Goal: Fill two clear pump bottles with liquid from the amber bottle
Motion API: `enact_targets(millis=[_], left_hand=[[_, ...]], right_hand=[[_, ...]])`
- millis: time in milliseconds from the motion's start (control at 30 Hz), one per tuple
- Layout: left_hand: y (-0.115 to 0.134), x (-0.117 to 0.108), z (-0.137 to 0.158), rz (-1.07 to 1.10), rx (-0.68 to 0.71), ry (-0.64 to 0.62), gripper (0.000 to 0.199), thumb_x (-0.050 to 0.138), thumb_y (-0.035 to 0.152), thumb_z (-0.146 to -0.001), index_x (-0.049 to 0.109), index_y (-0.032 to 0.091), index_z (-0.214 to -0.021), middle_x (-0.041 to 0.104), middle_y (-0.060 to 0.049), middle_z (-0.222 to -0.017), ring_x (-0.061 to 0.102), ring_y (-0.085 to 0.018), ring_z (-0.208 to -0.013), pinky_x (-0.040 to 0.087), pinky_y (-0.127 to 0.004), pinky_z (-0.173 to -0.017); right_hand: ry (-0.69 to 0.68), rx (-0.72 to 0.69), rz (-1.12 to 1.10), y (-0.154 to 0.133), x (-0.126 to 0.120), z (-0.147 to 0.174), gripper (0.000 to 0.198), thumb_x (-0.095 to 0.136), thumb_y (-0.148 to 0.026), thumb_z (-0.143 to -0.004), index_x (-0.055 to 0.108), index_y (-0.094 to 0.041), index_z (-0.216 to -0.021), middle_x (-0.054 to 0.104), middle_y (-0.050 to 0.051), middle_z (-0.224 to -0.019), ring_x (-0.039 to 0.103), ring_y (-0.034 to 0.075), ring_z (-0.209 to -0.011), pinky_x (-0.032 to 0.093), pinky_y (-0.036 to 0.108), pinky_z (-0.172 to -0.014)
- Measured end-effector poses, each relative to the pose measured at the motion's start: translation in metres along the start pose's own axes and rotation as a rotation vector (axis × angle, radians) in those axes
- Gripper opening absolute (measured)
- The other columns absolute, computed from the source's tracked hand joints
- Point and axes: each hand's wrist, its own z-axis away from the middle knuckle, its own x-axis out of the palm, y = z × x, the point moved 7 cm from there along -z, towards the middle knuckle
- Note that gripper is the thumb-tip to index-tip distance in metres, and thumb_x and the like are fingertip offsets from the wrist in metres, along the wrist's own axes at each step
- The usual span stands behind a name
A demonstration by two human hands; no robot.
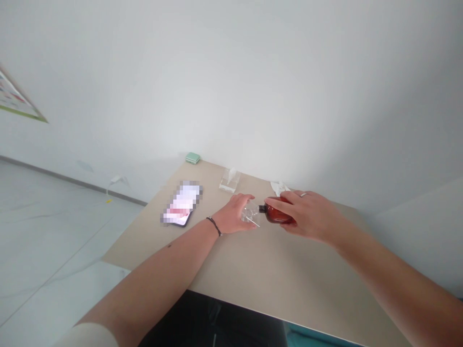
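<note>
No lettering or numbers can be read.

Red-brown bottle, black neck, in right fingers. Clear colourless container between left fingers, white stick near them. Beige tabletop below both. Left of left fingers: dark-edged phone, white-and-pink screen; beyond, mint-green case. Further left, white floor, grey veining.

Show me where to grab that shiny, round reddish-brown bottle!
The bottle is tipped sideways, its narrow dark neck pointing left toward the clear container, so probably grip the bottle's wide body from the right, as the right hand does.
</note>
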Motion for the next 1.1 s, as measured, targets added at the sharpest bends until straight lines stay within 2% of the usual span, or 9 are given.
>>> enact_targets(millis=[367,1100], left_hand=[[0.0018,-0.0006,-0.0007,-0.015,-0.012,0.013,0.076,0.082,0.039,-0.068,0.046,0.020,-0.132,0.049,-0.015,-0.133,0.047,-0.034,-0.127,0.040,-0.054,-0.111],[0.0008,-0.0011,-0.0009,0.008,-0.011,0.008,0.074,0.082,0.039,-0.067,0.046,0.020,-0.130,0.049,-0.015,-0.131,0.047,-0.034,-0.126,0.040,-0.054,-0.110]], right_hand=[[-0.048,0.005,0.021,-0.0011,-0.0040,-0.0018,0.057,0.063,-0.028,-0.082,0.049,-0.031,-0.138,0.067,0.007,-0.104,0.061,0.021,-0.082,0.030,0.031,-0.066],[-0.096,-0.003,0.035,-0.0010,-0.0088,-0.0080,0.060,0.064,-0.029,-0.081,0.049,-0.031,-0.139,0.067,0.007,-0.105,0.061,0.022,-0.083,0.030,0.031,-0.066]])
